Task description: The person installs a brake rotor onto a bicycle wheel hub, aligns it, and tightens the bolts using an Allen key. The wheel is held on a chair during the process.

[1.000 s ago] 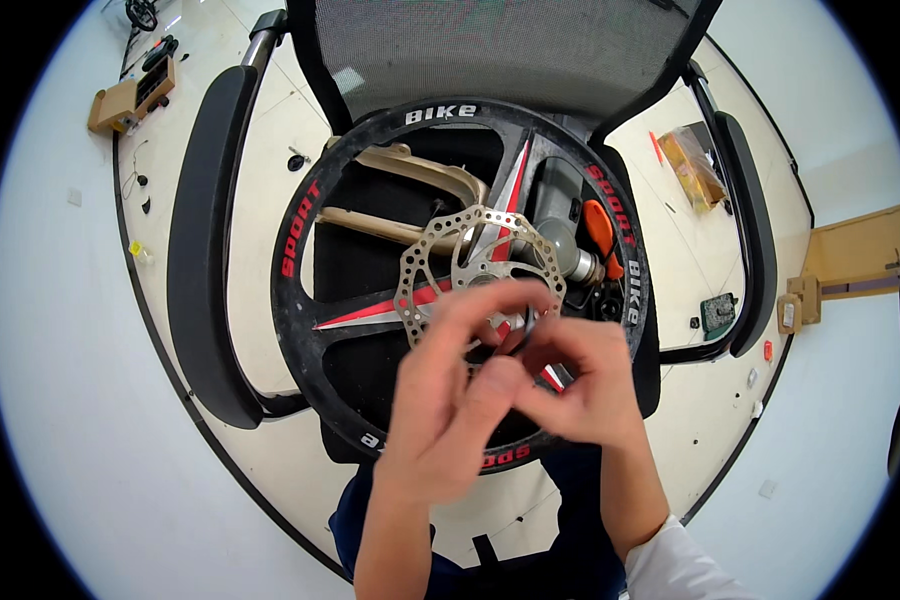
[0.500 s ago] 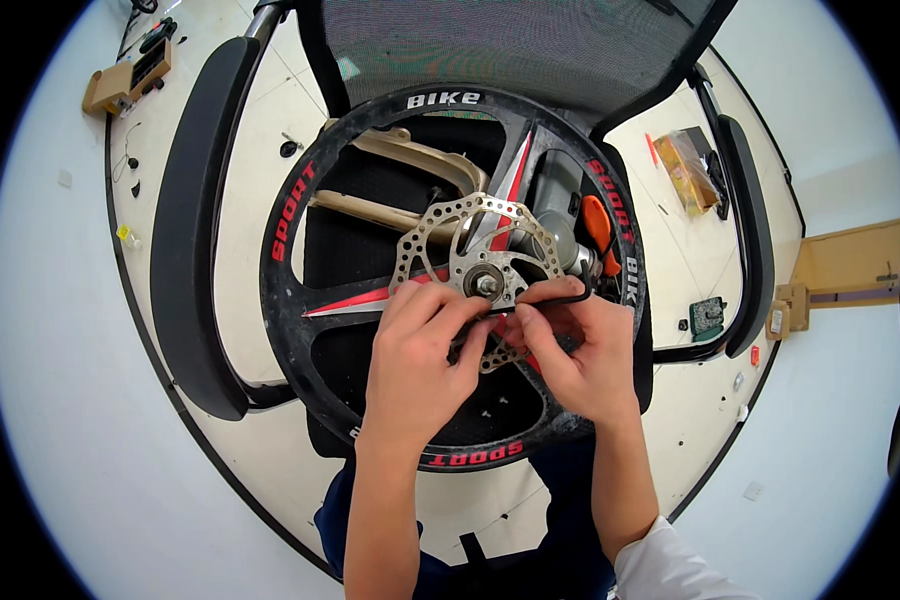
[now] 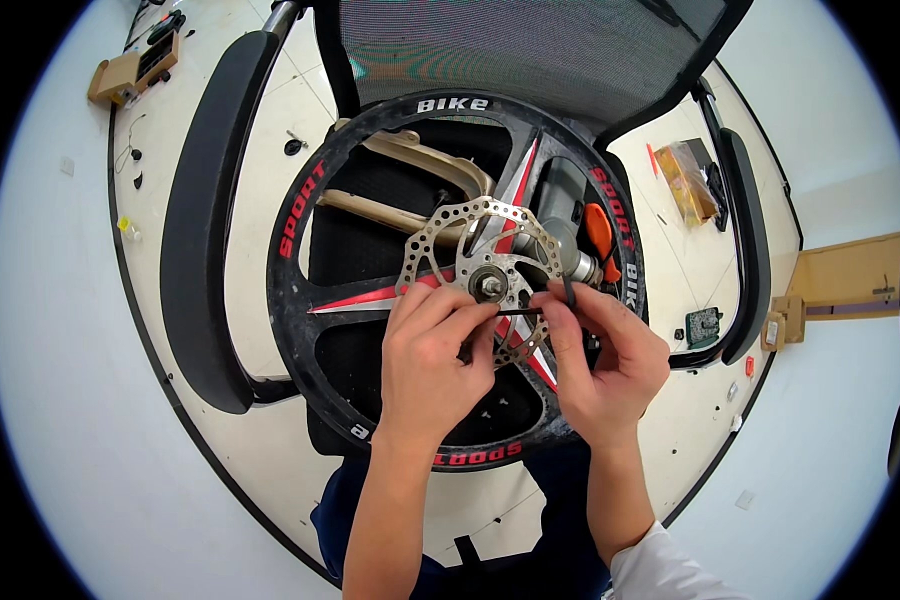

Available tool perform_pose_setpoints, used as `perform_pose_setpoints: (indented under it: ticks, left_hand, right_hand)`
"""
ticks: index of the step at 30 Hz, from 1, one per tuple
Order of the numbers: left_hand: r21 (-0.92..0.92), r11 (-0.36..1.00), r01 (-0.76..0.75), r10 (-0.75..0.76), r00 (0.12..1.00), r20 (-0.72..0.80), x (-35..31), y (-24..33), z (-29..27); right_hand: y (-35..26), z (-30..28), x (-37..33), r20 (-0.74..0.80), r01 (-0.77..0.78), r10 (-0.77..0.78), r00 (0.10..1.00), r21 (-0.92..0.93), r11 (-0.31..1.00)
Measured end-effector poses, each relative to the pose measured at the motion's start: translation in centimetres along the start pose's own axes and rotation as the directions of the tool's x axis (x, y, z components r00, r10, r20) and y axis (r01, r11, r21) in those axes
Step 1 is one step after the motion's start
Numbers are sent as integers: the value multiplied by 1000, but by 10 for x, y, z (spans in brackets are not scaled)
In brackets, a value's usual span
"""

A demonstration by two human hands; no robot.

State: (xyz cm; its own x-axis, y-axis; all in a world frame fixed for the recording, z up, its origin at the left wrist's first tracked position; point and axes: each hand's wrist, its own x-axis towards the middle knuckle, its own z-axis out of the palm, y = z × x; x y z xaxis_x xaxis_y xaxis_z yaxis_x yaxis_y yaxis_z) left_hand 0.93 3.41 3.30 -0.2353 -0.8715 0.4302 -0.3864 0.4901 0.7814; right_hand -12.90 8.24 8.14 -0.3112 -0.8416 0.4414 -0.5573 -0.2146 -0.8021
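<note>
A black bicycle wheel [image 3: 322, 292] with red and white spokes lies flat on a chair seat. At its hub [image 3: 489, 284] sits a silver disc brake rotor [image 3: 417, 250] full of holes. Just below the hub, a thin black hex key [image 3: 520, 312] runs between my two hands. My right hand [image 3: 615, 365] pinches the key near its bent end. My left hand [image 3: 433, 350] is closed at the straight end, thumb and forefinger together; whether a small screw is there too is hidden by the fingers.
Through the wheel's gaps show a beige fork-shaped part [image 3: 370, 210], an orange-handled tool [image 3: 598, 228] and a grey power tool [image 3: 562, 195]. Armrests [image 3: 210, 220] flank the seat. On the floor are an open cardboard box [image 3: 118, 78] and a clear packet [image 3: 686, 182].
My right hand has shifted right and slightly down, away from the left, so more of the key's straight length shows. The whole view has shifted slightly.
</note>
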Motion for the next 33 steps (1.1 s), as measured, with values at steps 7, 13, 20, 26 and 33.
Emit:
perform_pose_setpoints:
  ticks: [7, 13, 20, 26, 33]
  left_hand:
    - [-27, 999, 36, -36, 999, 19, 2, 0, -2]
    - [-71, 997, 15, -12, 999, 49, 4, 5, -6]
    - [-137, 991, -10, 10, 1000, -5, 3, 3, 0]
    - [-137, 990, 31, -46, 993, -108, 2, 6, 13]
    - [-120, 987, 109, -123, 986, -116, 1, 8, 13]
  right_hand:
    - [-8, -7, 13, 203, 133, -122, 972, -39, 990]
    - [-5, -14, 20, 322, 94, -137, 937, 145, 985]
    - [-4, 5, 10, 181, -125, 86, 980, 220, 967]
    - [3, 10, 8, 66, -281, 276, 959, 345, 895]
    - [13, 2, 5, 143, -114, 100, 985, 93, 989]
